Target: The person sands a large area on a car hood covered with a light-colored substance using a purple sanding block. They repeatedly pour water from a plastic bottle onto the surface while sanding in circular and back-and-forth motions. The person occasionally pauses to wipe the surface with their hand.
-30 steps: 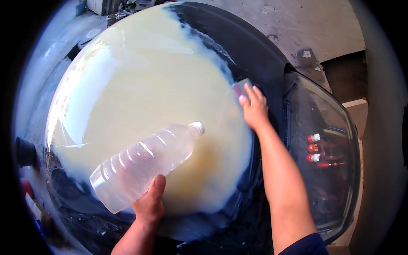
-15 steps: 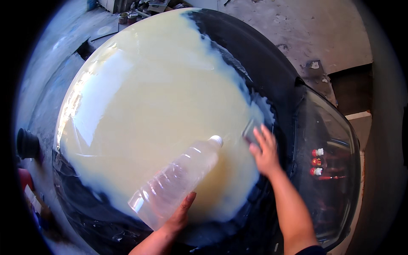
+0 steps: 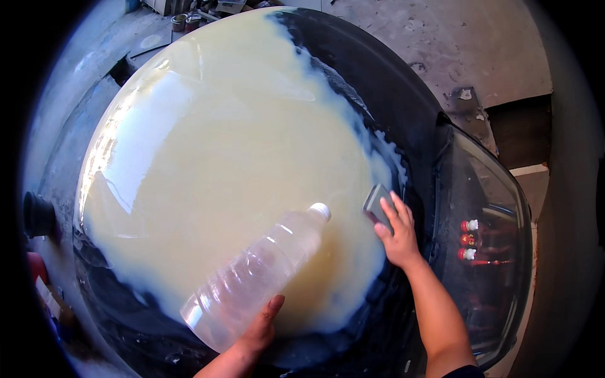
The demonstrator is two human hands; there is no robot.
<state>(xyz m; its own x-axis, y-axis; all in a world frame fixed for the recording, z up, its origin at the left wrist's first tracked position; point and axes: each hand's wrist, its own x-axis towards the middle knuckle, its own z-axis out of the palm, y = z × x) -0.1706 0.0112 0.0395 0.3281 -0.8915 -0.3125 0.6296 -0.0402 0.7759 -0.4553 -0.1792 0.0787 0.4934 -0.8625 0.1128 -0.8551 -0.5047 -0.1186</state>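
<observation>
Grasping a clear plastic bottle (image 3: 252, 283) in the left hand (image 3: 259, 324), with thumb along its right side and fingers hidden behind it. Slanted over the lower part of a car hood (image 3: 283, 126), with base to lower left and white cap (image 3: 320, 210) to upper right. Cannot tell about contact between bottle and hood. Gripping a grey block (image 3: 374, 203) in the right hand (image 3: 400, 236), with fingers over its right edge and thumb by its lower one. Placed at the right border of the pale cream patch (image 3: 208, 164), near the dark paint (image 3: 372, 69). Cannot tell about full contact under the block.

Seeing a narrow strip of cream between cap and block: near, not touching. Finding much wider room up and left, across smooth cream running to the hood's rounded rim. Marking a white glare (image 3: 145, 142) along that left side. Noting tighter room to the right: a band of dark paint between right hand and windshield (image 3: 463, 189). Tracing the patch's right edge as ragged, fading blue-white into the dark. Spotting red-and-white figurines (image 3: 468, 239) through the glass, a dark bucket (image 3: 39, 214) beyond the hood's left edge, small cans (image 3: 179, 23) past its top edge.
</observation>
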